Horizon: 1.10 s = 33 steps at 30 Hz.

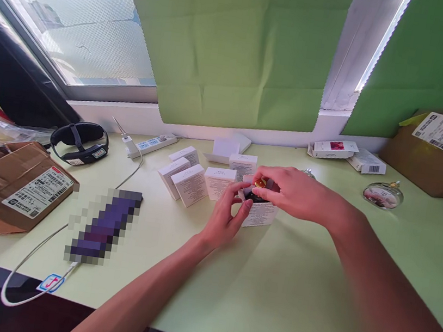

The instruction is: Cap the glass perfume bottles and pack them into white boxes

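The step in hand looks like seating a small dark bottle with a gold cap (260,189) in an open white carton (259,211), which stands on the pale green bench (291,285) just right of a cluster of closed white cartons (203,177). The left hand (226,216) braces the carton's near-left side, its fingers (246,202) curled against the wall and the flap. The right hand (296,192) reaches over the carton's mouth from the right, fingers pinched around the bottle at its cap, and the bottle sits partly inside the opening (how deep it sits cannot be told, since the fingers cover most of it).

To my judgement the next move calls for a straight push down while the left hand keeps the carton from tipping, then a release of the pinch and a tuck of the flap.

Well right of the carton lies a round glass bottle (382,194); far left of it rests a taped cardboard parcel (8,186).
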### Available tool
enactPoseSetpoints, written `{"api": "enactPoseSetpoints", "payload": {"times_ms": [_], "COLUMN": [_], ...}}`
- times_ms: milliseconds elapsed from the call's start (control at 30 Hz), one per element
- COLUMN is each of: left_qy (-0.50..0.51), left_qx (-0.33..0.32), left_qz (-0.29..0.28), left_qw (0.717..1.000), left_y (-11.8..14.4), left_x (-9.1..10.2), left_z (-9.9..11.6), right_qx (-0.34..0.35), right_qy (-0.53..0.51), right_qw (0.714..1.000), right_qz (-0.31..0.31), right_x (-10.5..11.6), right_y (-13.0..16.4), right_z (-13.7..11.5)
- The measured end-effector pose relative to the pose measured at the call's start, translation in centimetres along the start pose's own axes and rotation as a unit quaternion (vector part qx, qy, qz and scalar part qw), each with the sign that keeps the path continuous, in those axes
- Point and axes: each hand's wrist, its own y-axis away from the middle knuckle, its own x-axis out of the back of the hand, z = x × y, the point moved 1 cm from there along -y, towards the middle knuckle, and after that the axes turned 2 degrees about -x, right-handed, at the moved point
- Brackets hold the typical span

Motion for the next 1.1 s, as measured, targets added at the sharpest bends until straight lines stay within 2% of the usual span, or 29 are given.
{"api": "enactPoseSetpoints", "payload": {"times_ms": [233,500,667,733,800,867,933,1000,1100], "left_qy": [-0.002,0.012,0.011,0.010,0.009,0.005,-0.002,-0.005,-0.008], "left_qx": [-0.011,-0.003,0.003,0.005,-0.003,-0.023,-0.045,-0.058,-0.067], "left_qz": [-0.003,-0.006,-0.008,-0.002,-0.001,-0.008,-0.013,-0.016,-0.017], "left_qw": [1.000,1.000,1.000,1.000,1.000,1.000,0.999,0.998,0.998], "left_y": [0.0,0.0,0.0,0.1,0.2,0.2,0.2,0.1,-0.1], "left_x": [0.0,0.0,0.0,0.0,0.0,0.0,0.1,0.1,0.2], "left_z": [-0.1,-0.4,-0.4,-0.4,-0.5,-0.5,-0.5,-0.5,-0.4], "right_qx": [0.004,0.003,0.021,0.006,-0.041,-0.090,-0.111,-0.119,-0.126], "right_qy": [0.006,0.023,-0.023,-0.045,-0.048,-0.052,-0.078,-0.111,-0.163], "right_qw": [1.000,1.000,1.000,0.998,0.992,0.986,0.988,0.987,0.970], "right_qz": [0.001,0.001,0.000,0.041,0.108,0.130,0.076,-0.016,-0.125], "right_x": [0.1,-1.0,-0.4,0.0,0.3,0.3,0.0,-0.2,-0.3], "right_y": [-0.1,-0.8,-0.5,-0.5,-0.7,-0.9,-1.1,-1.1,-0.9], "right_z": [0.3,-0.1,0.3,1.0,1.8,2.6,3.2,3.5,3.6]}}
